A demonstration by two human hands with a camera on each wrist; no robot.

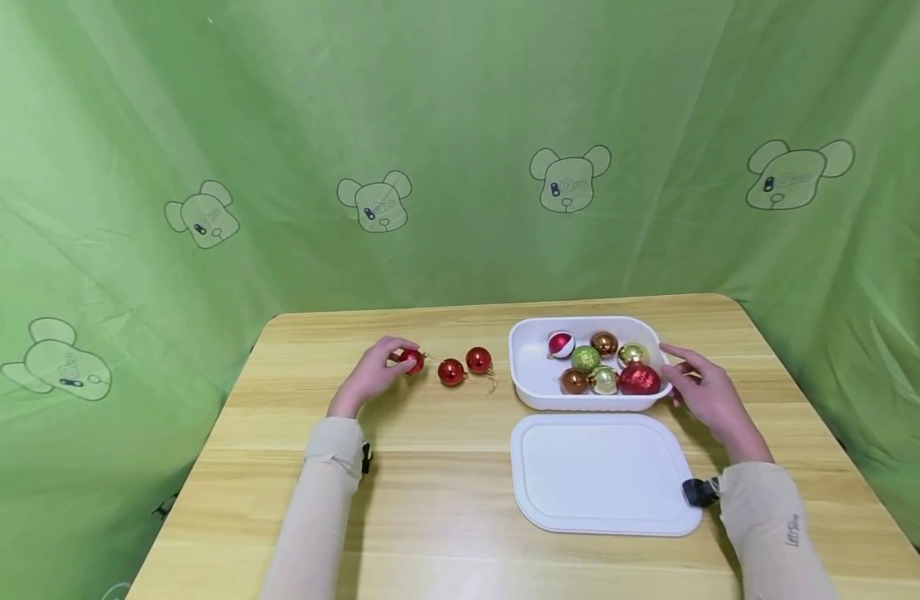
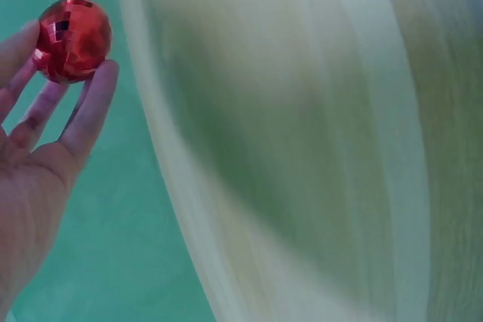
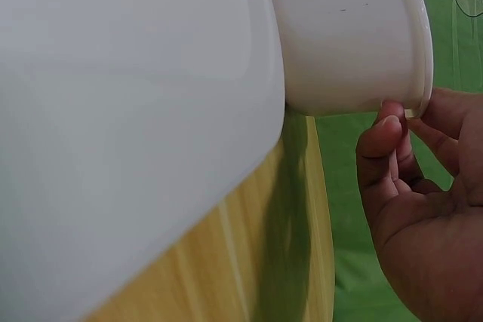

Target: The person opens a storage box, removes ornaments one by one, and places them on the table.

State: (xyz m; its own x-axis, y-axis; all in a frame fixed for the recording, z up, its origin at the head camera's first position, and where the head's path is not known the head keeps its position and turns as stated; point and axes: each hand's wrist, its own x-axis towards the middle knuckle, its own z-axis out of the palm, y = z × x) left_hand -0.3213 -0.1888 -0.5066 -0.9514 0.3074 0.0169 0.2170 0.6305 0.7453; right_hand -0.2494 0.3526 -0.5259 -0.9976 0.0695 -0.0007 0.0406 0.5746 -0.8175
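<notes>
In the head view my left hand (image 1: 376,369) is at the left of the table, holding a shiny red bauble (image 1: 412,360) between thumb and fingertips. The left wrist view shows this bauble's (image 2: 74,40) mirror-tile surface and a thin gold thread at its top. Two more red baubles (image 1: 451,372) lie just to its right, one with its gold thread trailing. At the right, my right hand (image 1: 706,392) grips the rim of a white plastic box (image 1: 531,367). Its fingers (image 3: 381,137) curl at the box's edge in the right wrist view.
Inside the box sit several baubles: a large red one (image 1: 639,379), a glittery green one (image 1: 585,358), a red-and-white one (image 1: 561,344), plus copper and gold ones. A white lid (image 1: 606,475) lies flat in front of the box. Green curtain (image 1: 460,250) surrounds the wooden table (image 1: 430,483).
</notes>
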